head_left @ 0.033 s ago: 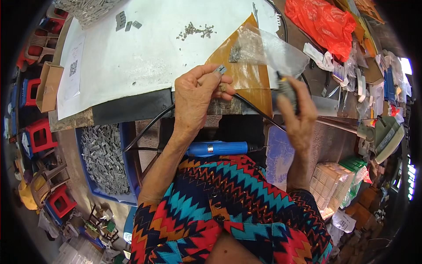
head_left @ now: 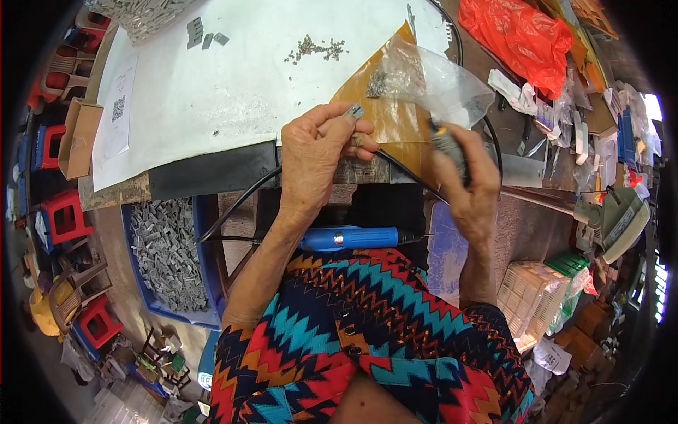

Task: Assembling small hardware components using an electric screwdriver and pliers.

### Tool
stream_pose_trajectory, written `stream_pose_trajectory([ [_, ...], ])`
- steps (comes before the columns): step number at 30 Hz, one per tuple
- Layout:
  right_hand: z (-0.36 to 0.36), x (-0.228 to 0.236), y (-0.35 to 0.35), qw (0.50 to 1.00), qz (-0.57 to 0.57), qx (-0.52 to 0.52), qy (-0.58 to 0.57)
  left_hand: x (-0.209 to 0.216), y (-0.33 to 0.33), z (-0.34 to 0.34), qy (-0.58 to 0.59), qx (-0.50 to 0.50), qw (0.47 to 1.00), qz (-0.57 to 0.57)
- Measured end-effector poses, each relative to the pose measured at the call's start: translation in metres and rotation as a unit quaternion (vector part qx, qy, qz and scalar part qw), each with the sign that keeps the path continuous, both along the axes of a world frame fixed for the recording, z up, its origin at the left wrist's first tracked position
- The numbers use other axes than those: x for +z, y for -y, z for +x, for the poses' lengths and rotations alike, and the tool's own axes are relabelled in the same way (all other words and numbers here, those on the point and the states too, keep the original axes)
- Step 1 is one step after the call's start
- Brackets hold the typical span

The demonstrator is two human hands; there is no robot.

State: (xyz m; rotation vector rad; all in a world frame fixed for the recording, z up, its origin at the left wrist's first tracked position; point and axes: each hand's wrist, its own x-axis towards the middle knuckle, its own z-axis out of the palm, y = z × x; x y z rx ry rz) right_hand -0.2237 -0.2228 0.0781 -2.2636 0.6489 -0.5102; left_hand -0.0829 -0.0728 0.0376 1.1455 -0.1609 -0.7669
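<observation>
My left hand (head_left: 314, 148) is closed at the table's front edge, pinching a small grey metal part (head_left: 356, 111) between thumb and fingers. What the curled lower fingers hold, if anything, is hard to make out. To its right, my right hand (head_left: 472, 166) is wrapped round a grey barrel-shaped tool (head_left: 448, 150) with a yellow ring and a dark tip, blurred by motion. The tip points up and to the left, apart from the grey part. A black cable (head_left: 413, 177) passes below both hands. A blue electric screwdriver (head_left: 349, 239) lies across my lap.
Tiny brown-grey pieces (head_left: 314, 49) lie on the white sheet (head_left: 233, 85). Beside them are amber film (head_left: 399, 127) and a clear plastic bag (head_left: 452, 78). A blue bin (head_left: 134, 261) of grey parts stands lower left. A red bag (head_left: 519, 42) sits far right.
My right hand has shifted left with the grey tool, nearer to my left hand. My left hand and the small grey part stay in place.
</observation>
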Motion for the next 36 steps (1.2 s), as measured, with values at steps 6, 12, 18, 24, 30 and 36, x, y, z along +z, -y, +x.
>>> stream_pose_trajectory([
  [6, 0.017, -0.019, -0.023, 0.991, -0.034, 0.093, 0.084, -0.002, 0.005, -0.001, -0.012, 0.022, 1.000, -0.018],
  [12, 0.009, -0.016, -0.033, 0.991, -0.033, 0.099, 0.090, -0.006, 0.003, -0.004, -0.002, 0.032, 0.999, -0.015],
  [18, 0.010, -0.017, -0.034, 0.988, -0.060, 0.134, 0.047, -0.004, 0.005, -0.006, 0.008, 0.025, 1.000, -0.002],
  [24, 0.015, -0.030, -0.005, 0.988, -0.133, 0.056, 0.049, -0.004, 0.003, -0.004, 0.009, 0.020, 1.000, 0.000],
  [30, 0.013, -0.007, -0.020, 0.999, -0.003, -0.028, 0.039, -0.003, 0.002, 0.000, -0.015, 0.009, 1.000, -0.014],
  [36, 0.002, -0.001, -0.030, 0.993, -0.039, -0.031, 0.106, -0.002, 0.000, 0.001, -0.017, -0.003, 0.999, -0.028],
])
